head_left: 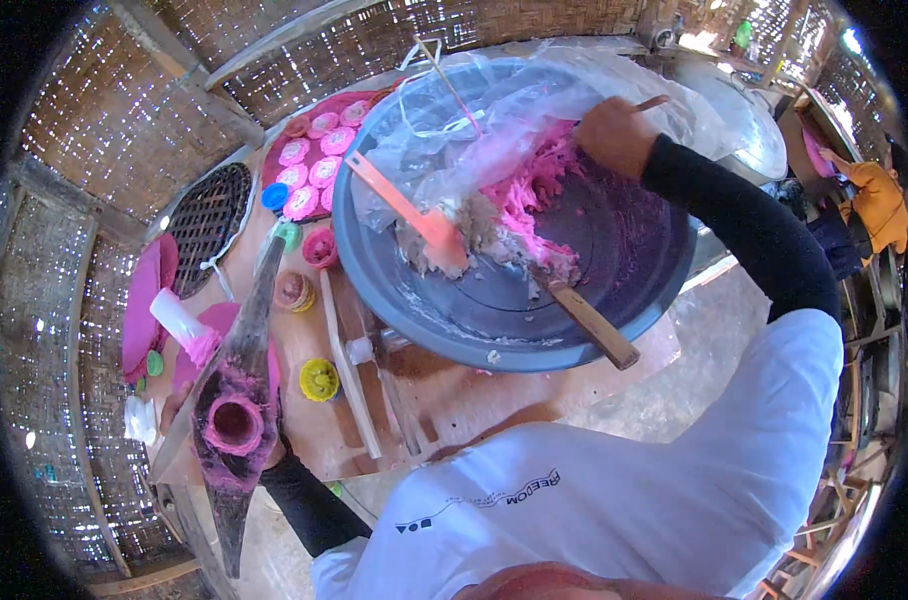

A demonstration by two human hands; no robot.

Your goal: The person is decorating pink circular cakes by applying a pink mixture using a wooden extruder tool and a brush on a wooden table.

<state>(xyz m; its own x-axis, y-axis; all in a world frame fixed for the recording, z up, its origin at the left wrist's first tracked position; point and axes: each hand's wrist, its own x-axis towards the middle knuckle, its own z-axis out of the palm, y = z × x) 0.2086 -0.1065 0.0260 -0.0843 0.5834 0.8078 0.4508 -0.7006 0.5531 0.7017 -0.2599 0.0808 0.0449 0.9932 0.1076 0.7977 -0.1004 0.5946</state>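
My right hand is closed at the edge of a clear plastic sheet, over the right side of a large blue-grey basin. Bright pink dough lies partly beneath the plastic, beside whitish dough. An orange spatula rests in the pale dough, and a wooden-handled tool leans over the near rim. On the left, my left hand grips a long dark wooden press from below, mostly hidden by it. The press has a round, pink-smeared cup in its middle.
Beside the basin stand a yellow-topped jar, a pink cup and wooden sticks. A white cylinder with pink dough is near the press. Farther back are a tray of pink-and-white rounds and a woven rack. Another person works far right.
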